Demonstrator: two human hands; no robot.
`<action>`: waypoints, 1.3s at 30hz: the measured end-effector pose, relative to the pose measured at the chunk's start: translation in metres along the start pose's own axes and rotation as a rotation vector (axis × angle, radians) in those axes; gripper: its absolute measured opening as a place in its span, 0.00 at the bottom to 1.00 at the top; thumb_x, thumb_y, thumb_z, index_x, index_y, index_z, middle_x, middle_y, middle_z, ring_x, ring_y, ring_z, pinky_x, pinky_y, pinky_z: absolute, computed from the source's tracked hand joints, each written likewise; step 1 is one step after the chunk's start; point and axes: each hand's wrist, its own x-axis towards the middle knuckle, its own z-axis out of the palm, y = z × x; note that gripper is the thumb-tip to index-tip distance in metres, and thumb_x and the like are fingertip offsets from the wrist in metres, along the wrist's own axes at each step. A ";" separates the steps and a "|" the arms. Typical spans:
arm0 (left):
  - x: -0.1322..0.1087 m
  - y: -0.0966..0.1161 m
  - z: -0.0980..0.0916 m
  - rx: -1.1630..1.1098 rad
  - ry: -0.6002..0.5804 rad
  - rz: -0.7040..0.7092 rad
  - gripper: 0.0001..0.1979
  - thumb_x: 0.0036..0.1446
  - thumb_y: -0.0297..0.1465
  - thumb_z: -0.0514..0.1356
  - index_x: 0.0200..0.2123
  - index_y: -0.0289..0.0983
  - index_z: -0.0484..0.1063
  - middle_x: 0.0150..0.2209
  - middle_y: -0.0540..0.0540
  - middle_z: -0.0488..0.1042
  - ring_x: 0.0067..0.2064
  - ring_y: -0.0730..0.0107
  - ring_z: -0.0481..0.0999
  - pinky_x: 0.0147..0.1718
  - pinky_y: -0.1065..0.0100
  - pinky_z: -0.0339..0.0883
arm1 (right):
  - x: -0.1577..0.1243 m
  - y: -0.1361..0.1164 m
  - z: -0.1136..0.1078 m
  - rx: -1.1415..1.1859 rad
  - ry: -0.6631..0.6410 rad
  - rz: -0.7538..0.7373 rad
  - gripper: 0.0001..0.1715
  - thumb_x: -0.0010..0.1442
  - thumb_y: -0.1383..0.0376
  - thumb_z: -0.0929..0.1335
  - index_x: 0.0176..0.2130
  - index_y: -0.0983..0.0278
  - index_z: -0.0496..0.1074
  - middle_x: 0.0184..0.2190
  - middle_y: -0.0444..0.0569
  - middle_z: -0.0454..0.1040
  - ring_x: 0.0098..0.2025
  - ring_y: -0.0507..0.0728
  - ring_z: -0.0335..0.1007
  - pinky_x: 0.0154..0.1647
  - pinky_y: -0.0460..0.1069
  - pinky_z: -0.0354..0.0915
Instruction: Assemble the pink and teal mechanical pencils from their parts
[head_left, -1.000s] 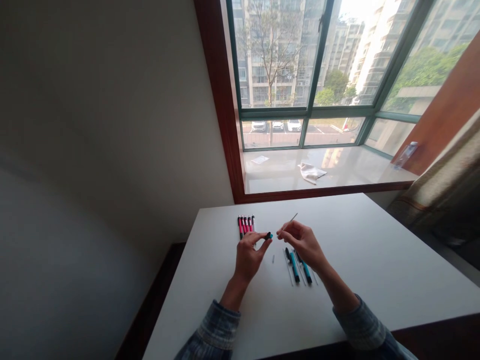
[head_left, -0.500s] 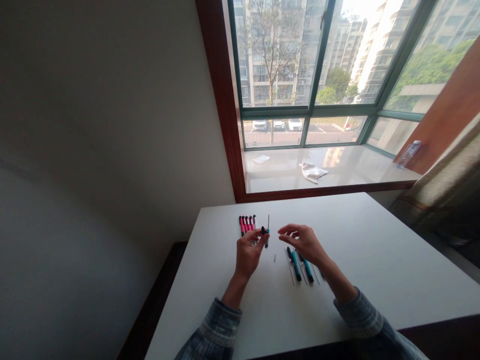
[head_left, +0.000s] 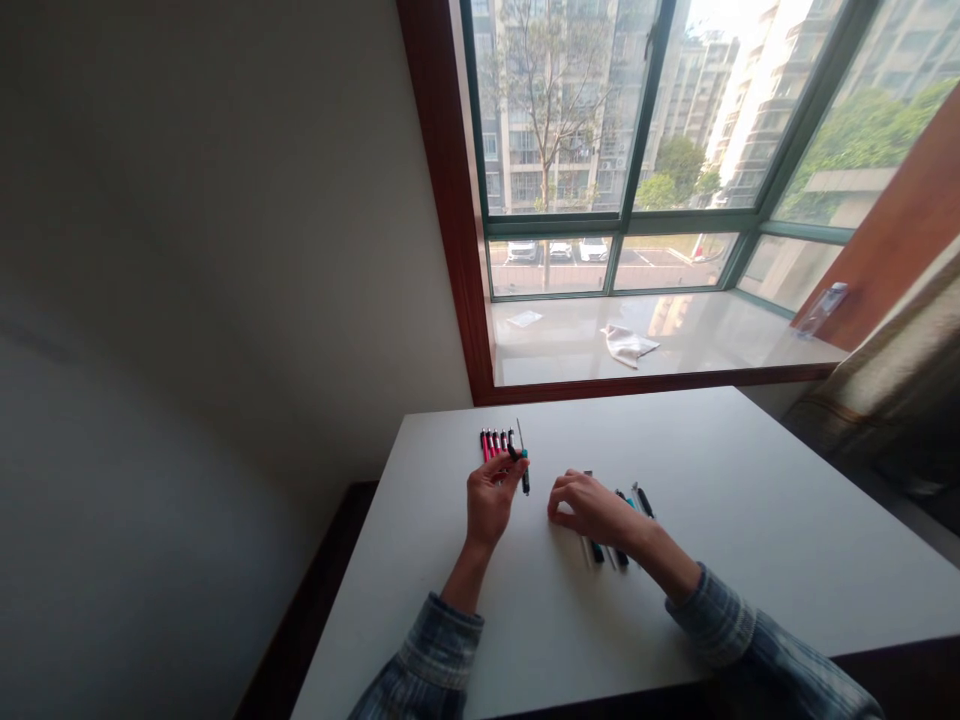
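My left hand (head_left: 491,497) is raised above the table and pinches a teal and black pen (head_left: 525,472) with a thin metal tip pointing up. A small black part (head_left: 513,452) shows at its fingertips. Just behind this hand lies a tight row of pink and black pens (head_left: 495,445). My right hand (head_left: 592,510) is low over the table with its fingers curled and its thumb hidden. Partly under and beside it lie several teal and black pens (head_left: 596,550), with thin white strips among them. The hand hides their middles.
The white table (head_left: 712,490) has a near edge at the bottom and a far edge below the window sill (head_left: 570,350). A white cloth (head_left: 628,346) and a paper lie on the sill. A plastic bottle (head_left: 823,310) and a curtain (head_left: 885,400) stand at the right.
My right hand has moved down and to the right, over the teal pens. The pen in my left hand now tilts more to the left.
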 end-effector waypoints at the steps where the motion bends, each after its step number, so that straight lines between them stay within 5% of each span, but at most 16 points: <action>1: 0.000 0.000 0.000 0.015 -0.005 0.001 0.17 0.55 0.42 0.69 0.42 0.35 0.83 0.40 0.41 0.84 0.42 0.58 0.82 0.41 0.63 0.75 | 0.000 0.001 -0.002 0.032 0.012 -0.005 0.08 0.63 0.70 0.70 0.36 0.62 0.81 0.35 0.49 0.80 0.41 0.59 0.73 0.46 0.52 0.66; 7: -0.003 0.007 0.001 -0.057 -0.177 -0.120 0.18 0.53 0.41 0.71 0.42 0.34 0.83 0.39 0.40 0.85 0.41 0.58 0.82 0.45 0.60 0.76 | 0.005 0.030 -0.021 0.547 0.320 0.140 0.13 0.64 0.58 0.70 0.45 0.61 0.78 0.35 0.47 0.79 0.36 0.56 0.73 0.39 0.51 0.69; 11: -0.007 0.018 0.004 -0.100 -0.419 -0.232 0.17 0.54 0.40 0.71 0.41 0.34 0.84 0.39 0.39 0.84 0.42 0.58 0.82 0.47 0.59 0.75 | 0.005 0.050 -0.027 0.948 0.479 0.238 0.17 0.57 0.53 0.75 0.40 0.63 0.76 0.35 0.47 0.77 0.35 0.55 0.70 0.38 0.50 0.68; 15: -0.008 0.024 0.008 -0.060 -0.504 -0.263 0.16 0.55 0.39 0.70 0.41 0.34 0.84 0.38 0.40 0.84 0.39 0.61 0.81 0.43 0.61 0.75 | 0.000 0.057 -0.029 1.197 0.552 0.287 0.17 0.52 0.56 0.79 0.37 0.62 0.75 0.36 0.46 0.76 0.37 0.54 0.71 0.40 0.49 0.68; 39: -0.006 0.025 0.015 -0.010 -0.594 -0.238 0.17 0.58 0.42 0.67 0.42 0.35 0.84 0.39 0.41 0.83 0.39 0.61 0.80 0.42 0.61 0.74 | -0.003 0.049 -0.034 1.124 0.468 0.254 0.19 0.51 0.54 0.78 0.37 0.62 0.76 0.36 0.47 0.79 0.34 0.55 0.72 0.35 0.50 0.66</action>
